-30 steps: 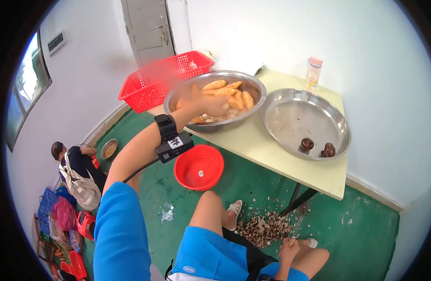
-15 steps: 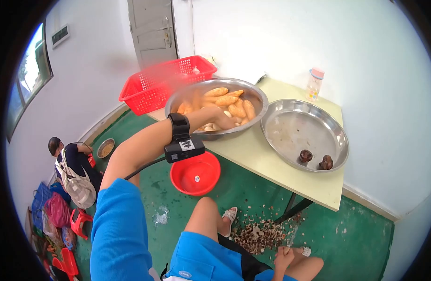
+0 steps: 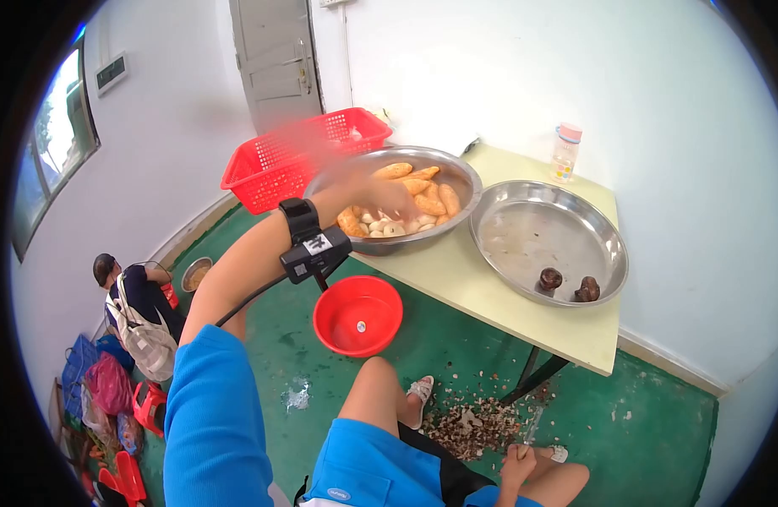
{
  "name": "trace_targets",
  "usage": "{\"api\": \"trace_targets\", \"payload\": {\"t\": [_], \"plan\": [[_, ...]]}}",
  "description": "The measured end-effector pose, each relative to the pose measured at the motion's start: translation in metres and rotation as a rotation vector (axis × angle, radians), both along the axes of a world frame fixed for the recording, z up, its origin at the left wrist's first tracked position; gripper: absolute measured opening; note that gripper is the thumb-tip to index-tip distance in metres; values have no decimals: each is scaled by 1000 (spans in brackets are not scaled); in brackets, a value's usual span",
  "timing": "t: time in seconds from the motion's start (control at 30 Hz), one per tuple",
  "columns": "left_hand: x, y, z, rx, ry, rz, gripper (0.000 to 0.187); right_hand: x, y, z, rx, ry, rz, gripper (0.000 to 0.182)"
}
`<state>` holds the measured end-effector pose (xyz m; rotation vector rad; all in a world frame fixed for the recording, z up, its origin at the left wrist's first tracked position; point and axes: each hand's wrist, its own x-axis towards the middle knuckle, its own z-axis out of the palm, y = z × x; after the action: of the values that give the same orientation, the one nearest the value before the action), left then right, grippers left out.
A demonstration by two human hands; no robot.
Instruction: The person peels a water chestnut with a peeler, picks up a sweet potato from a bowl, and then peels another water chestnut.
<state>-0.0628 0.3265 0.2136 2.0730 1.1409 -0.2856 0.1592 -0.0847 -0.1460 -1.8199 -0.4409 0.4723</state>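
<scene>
My left hand (image 3: 391, 196), blurred by motion, is over a wide steel bowl (image 3: 470, 177) at the back of the table; its fingers are smeared. Peeled orange-yellow tubers (image 3: 429, 204), elongated, lie in the bowl, with small white peeled pieces (image 3: 389, 228) near its front side. A black strap and box sit on my left wrist. Low at the right, my right hand (image 3: 515, 466) rests by my thigh, closed around the handle of a knife (image 3: 534, 422) whose thin, shiny blade points up. Two dark brown lumps (image 3: 550, 279) sit in a round steel tray (image 3: 608, 245).
A red basket (image 3: 258, 182) stands behind the bowl, and a pink-capped bottle (image 3: 565, 154) near the wall. On the green floor are a red basin (image 3: 357, 317) and scattered peelings (image 3: 473, 427). Another person (image 3: 139, 308) crouches at left near bags (image 3: 106, 380).
My left hand has lifted and moved left in the bowl, uncovering more white pieces. My right hand stays by my thigh with the knife.
</scene>
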Motion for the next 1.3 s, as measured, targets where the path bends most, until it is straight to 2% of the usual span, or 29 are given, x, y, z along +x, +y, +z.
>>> {"api": "trace_targets", "payload": {"t": [0.03, 0.1, 0.13, 0.17, 0.2, 0.23, 0.27, 0.33, 0.4, 0.47, 0.57, 0.6, 0.67, 0.7, 0.77, 0.83, 0.93, 1.0, 1.03, 1.13, 1.17, 1.23, 1.3], "plan": [[-4, 15, -1, -1, 1, 1, 50, 0, 0, -1, -1, 1, 1, 17], [-10, 45, -12, 426, 30, 84, 50, 0, 0, -5, -24, -3, 13, 14], [-20, 61, -30, 551, 157, 27, 49, -1, 0, -3, -25, -4, 12, 14], [-24, 64, -46, 552, 154, 26, 49, -2, 1, -1, -58, 7, 5, 13], [-27, 59, -67, 565, 265, -46, 50, 0, 1, 0, -91, 14, -2, 13], [-26, 44, -73, 577, 378, -118, 51, 1, 1, -1, -90, 11, -3, 13], [-24, 35, -72, 578, 377, -117, 51, 2, 0, -5, -100, -1, -2, 11], [-19, -5, -39, 80, -116, 299, 51, 2, -1, -18, -113, -9, 9, 10], [-26, 4, -41, 80, -150, 234, 53, 8, -4, -31, -125, -163, 8, 8], [-34, 22, -37, 86, -189, 166, 56, 9, -4, -29, -109, -127, 24, 7], [-61, 53, -26, 649, -395, 222, 37, 5, -4, -16, -97, -36, 58, 6], [-63, 51, -21, 650, -394, 230, 37, 6, -3, -13, -109, 6, 66, 6], [-63, 46, -14, 699, 265, 193, 48, 10, -4, -23, -133, -7, 49, 6], [-61, 40, -19, 698, 263, 193, 48, 11, -4, -26, -155, -15, 28, 7], [-57, 21, -35, 825, 354, 320, 64, 10, -5, -20, -147, -17, 58, 8], [-49, 14, -36, 738, 298, 352, 71, 6, -3, -14, -142, -20, 90, 10], [-41, -8, -21, 788, 223, 389, 65, 8, -3, -18, -176, -9, 45, 12], [-38, -28, 3, 608, 165, 467, 61, 15, -5, -43, -71, -55, 52, 11], [-44, -16, -4, 607, 166, 466, 61, 16, -5, -47, -72, -54, 52, 11], [-73, 35, -37, 929, -259, 186, 58, 15, -8, -43, -54, -112, 84, 11], [-73, 39, -40, 927, -259, 185, 58, 11, -5, -33, -105, -75, 60, 11], [-66, 25, -31, 478, -456, 420, 59, 8, -4, -27, -156, -37, 34, 10], [-66, 27, -30, 437, -472, 438, 57, 8, -4, -28, -100, -47, 27, 11]]}}
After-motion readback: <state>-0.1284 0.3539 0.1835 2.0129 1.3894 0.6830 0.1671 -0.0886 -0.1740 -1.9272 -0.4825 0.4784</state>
